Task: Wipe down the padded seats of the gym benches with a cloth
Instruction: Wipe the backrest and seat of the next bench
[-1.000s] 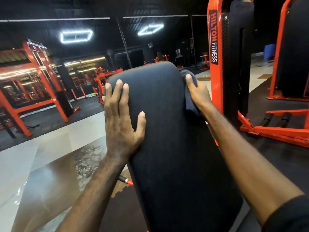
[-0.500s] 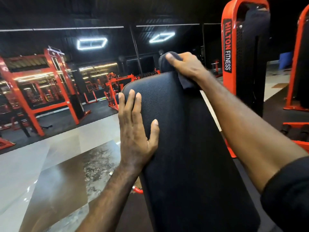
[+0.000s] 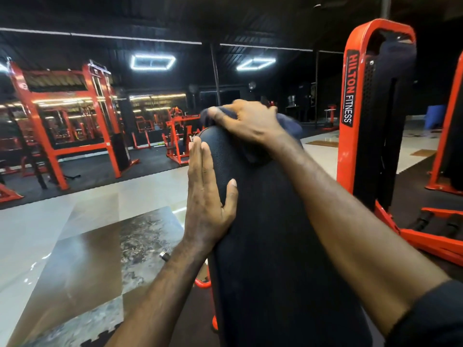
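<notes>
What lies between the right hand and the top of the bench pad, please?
In the head view, the dark cloth lies between the right hand and the bench pad.

Bench pad [image 3: 270,246] – matt black vinyl, finely grained; cloth [image 3: 288,126] – soft dark fabric; machine frame [image 3: 350,121] – glossy orange painted metal; floor tiles [image 3: 82,246] polished, reflective

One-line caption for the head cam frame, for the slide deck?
Right hand wipes a dark cloth over the top edge of a black bench pad while the left hand braces its side.
</notes>
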